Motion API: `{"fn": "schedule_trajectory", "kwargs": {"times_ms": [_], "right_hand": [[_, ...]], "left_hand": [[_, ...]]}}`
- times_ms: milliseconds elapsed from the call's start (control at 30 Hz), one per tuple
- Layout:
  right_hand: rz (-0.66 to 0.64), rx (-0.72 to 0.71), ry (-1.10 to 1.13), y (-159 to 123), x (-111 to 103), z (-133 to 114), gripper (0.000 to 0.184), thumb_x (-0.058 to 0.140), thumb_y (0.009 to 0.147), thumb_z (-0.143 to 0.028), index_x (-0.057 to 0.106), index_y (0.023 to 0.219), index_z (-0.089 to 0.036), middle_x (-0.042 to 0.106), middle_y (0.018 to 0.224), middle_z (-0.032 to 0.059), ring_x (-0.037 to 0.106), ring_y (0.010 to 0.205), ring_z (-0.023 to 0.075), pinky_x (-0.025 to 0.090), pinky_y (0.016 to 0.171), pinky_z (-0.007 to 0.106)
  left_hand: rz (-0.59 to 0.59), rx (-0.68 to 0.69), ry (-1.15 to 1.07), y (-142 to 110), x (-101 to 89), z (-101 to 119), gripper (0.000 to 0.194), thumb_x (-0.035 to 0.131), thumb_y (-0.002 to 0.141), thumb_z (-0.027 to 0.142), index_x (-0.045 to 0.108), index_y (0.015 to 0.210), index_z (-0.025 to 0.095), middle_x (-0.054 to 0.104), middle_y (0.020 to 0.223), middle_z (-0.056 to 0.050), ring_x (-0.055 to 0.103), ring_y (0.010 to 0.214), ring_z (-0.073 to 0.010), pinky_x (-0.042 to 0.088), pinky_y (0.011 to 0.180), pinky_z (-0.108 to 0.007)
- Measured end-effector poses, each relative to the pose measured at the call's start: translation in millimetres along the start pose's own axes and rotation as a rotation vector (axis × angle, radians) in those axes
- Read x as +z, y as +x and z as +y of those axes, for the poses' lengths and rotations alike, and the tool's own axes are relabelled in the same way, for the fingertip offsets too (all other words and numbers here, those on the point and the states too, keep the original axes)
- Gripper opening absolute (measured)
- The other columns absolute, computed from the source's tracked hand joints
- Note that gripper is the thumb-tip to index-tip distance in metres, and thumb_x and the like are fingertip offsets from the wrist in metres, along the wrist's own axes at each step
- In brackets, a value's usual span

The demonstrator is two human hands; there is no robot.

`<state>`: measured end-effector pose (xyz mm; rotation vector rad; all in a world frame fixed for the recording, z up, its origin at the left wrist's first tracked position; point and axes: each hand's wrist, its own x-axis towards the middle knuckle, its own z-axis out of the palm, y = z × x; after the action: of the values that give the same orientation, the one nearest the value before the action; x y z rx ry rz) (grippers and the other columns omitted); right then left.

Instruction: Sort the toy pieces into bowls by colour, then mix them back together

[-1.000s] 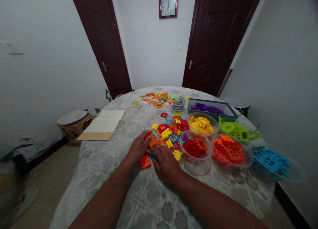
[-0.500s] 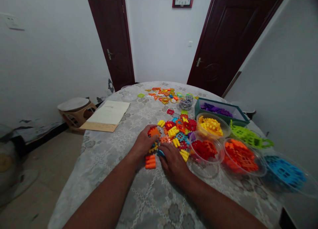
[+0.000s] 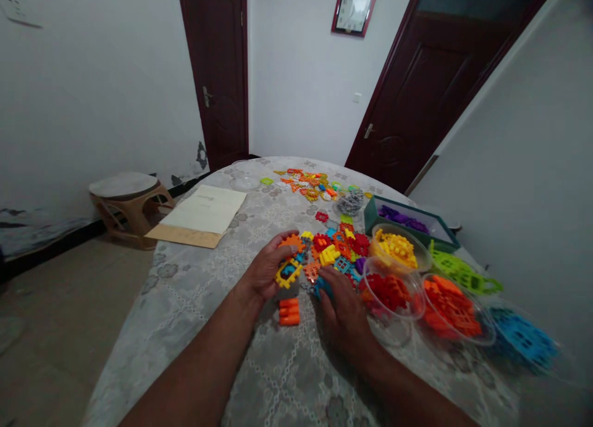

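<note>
My left hand (image 3: 266,269) is closed on several interlocking plastic building pieces: an orange one (image 3: 293,243) at the top, a yellow frame-shaped one (image 3: 281,280) below, with blue between them. My right hand (image 3: 345,306) has its thumb and fingers around a blue building piece (image 3: 321,287), partly hidden, low over the table. Just below my left hand lies an orange ridged block (image 3: 290,312). Beyond both hands spreads a pile of loose pieces, with a yellow ridged block (image 3: 329,254) and a red piece (image 3: 361,244) among them.
Clear tubs of red (image 3: 393,296), orange (image 3: 451,306), yellow (image 3: 396,249) and blue pieces (image 3: 523,337) stand at the right, near green pieces (image 3: 463,269) and a dark green box (image 3: 445,228). Papers (image 3: 208,207) lie left. More pieces (image 3: 311,194) lie farther back.
My left hand has turned its pieces up, showing the yellow frame. My right hand has moved right, away from the left, with the blue piece. The camera view has shifted.
</note>
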<state>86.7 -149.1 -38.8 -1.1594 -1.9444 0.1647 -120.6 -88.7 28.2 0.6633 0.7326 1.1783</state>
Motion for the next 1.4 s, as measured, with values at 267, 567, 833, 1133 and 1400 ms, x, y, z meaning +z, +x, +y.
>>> {"fn": "schedule_trajectory", "kwargs": {"times_ms": [267, 567, 833, 1133, 1400], "right_hand": [[0.057, -0.030, 0.045, 32.7, -28.1, -21.4, 0.036, 0.055, 0.107, -0.022, 0.058, 0.142, -0.028, 0.073, 0.123, 0.0087, 0.074, 0.101, 0.0201, 0.062, 0.095, 0.039], [-0.071, -0.335, -0.364, 54.8, -55.1, -9.7, 0.027, 0.049, 0.109, -0.021, 0.072, 0.123, -0.023, 0.073, 0.109, 0.0095, 0.070, 0.096, 0.0209, 0.061, 0.082, 0.033], [-0.203, -0.596, -0.393, 65.5, -83.6, -6.5, 0.029, 0.049, 0.110, -0.021, 0.068, 0.132, -0.026, 0.075, 0.129, 0.0104, 0.075, 0.107, 0.0215, 0.061, 0.087, 0.034], [-0.136, -0.445, -0.076, 76.7, -84.9, 4.1, 0.024, 0.049, 0.108, -0.014, 0.065, 0.122, -0.026, 0.075, 0.118, 0.0090, 0.074, 0.103, 0.0181, 0.061, 0.087, 0.029], [-0.084, 0.215, 0.352, 87.6, -87.9, 20.7, 0.019, 0.058, 0.105, -0.037, 0.067, 0.114, -0.023, 0.068, 0.090, 0.0025, 0.067, 0.077, 0.0164, 0.057, 0.070, 0.029]], "left_hand": [[-0.190, -0.090, 0.091, -13.0, 8.0, 2.1, 0.056, 0.083, 0.073, 0.022, 0.067, 0.126, 0.020, 0.079, 0.105, -0.009, 0.076, 0.078, -0.0201, 0.060, 0.071, -0.030], [-0.246, -0.180, 0.050, -10.7, 3.3, -2.1, 0.057, 0.079, 0.076, 0.020, 0.067, 0.132, 0.021, 0.079, 0.108, -0.010, 0.077, 0.084, -0.0223, 0.059, 0.075, -0.032], [-0.316, -0.262, -0.020, -12.2, 2.8, -5.5, 0.057, 0.080, 0.075, 0.019, 0.065, 0.130, 0.018, 0.078, 0.108, -0.011, 0.076, 0.084, -0.0211, 0.058, 0.075, -0.029], [-0.367, -0.288, -0.011, -12.9, -1.3, -3.8, 0.050, 0.076, 0.081, 0.017, 0.063, 0.129, 0.019, 0.076, 0.113, -0.012, 0.077, 0.089, -0.0225, 0.060, 0.082, -0.035], [-0.239, -0.261, -0.014, -14.1, 5.3, 2.3, 0.055, 0.079, 0.076, 0.014, 0.061, 0.128, 0.018, 0.077, 0.115, -0.012, 0.077, 0.076, -0.0185, 0.061, 0.069, -0.027]]}}
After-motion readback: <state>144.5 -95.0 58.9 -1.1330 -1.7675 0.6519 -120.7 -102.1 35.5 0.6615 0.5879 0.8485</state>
